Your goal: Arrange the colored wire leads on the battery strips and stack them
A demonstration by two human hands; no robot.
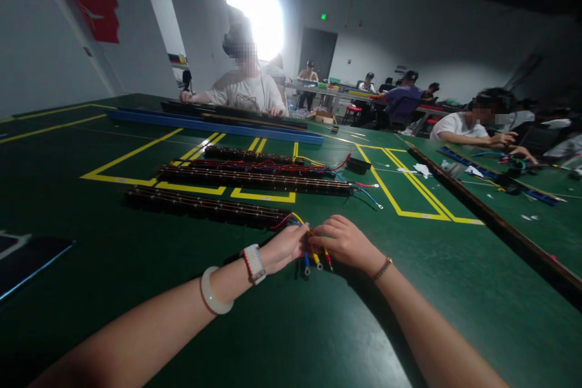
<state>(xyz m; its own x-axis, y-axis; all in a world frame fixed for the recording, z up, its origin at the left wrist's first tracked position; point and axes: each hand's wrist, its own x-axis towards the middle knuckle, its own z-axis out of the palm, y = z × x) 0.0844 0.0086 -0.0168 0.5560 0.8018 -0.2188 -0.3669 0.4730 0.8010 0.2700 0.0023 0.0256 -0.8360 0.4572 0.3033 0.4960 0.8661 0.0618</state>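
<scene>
A long black bar strung with copper-coloured rods (209,206) lies on the green table, its right end near my hands. Blue, yellow and red wires come out of that end, tipped with a blue ring terminal (307,264), a yellow ring terminal (317,260) and a red terminal (328,259). My left hand (287,247) is closed round the wires, thumb on top. Close beside it, my right hand (346,244) has its fingers bent together on the same wires. The terminals hang free below my fingers.
Further back lie more black bars (259,180) with loose wires and a long blue channel (218,127). A long dark bar (495,224) runs along the right. A dark flat panel (31,264) sits at left. A person (245,88) sits opposite, another person (468,127) at right.
</scene>
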